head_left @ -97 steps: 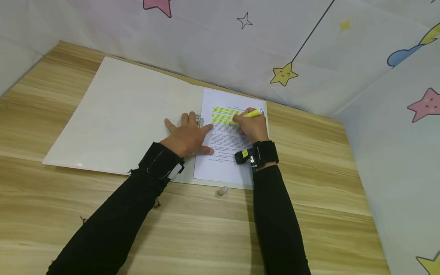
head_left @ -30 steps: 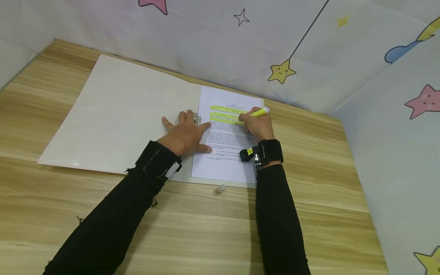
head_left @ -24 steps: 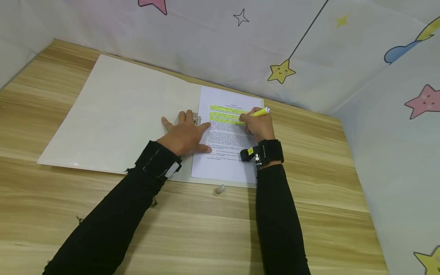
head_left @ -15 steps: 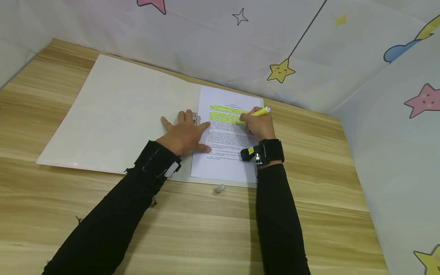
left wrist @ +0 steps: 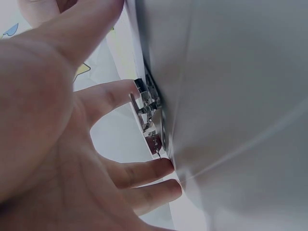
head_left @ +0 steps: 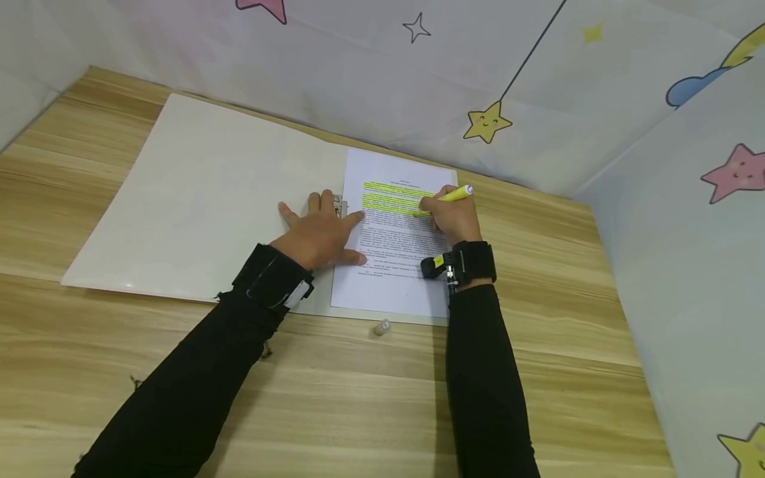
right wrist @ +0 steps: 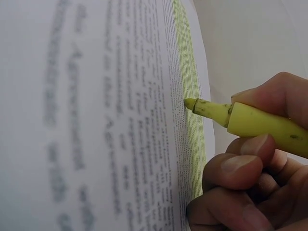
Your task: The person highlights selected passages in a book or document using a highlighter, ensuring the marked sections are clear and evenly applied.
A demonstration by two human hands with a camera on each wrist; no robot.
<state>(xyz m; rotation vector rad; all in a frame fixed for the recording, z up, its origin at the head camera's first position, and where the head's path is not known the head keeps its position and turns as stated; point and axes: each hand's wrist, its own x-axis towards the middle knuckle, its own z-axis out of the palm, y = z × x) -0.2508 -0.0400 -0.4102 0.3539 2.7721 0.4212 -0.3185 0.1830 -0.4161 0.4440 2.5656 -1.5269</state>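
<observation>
Further right along the page (head_left: 388, 295) than before, the pen (right wrist: 269, 129) has now been carried, pinched in the right hand (head_left: 456, 218), its tip set at the lower edge of the yellow band (head_left: 388, 200), while the left hand (head_left: 317, 238) is kept spread across folder (head_left: 209, 192) and page edge. The clip (head_left: 339, 205) is partly covered by that hand, line ends are hidden by the other, and the cap (head_left: 382, 327) is seen on the table (head_left: 352, 398); the pen is held tilted, bright yellow, its neck smudged dark
</observation>
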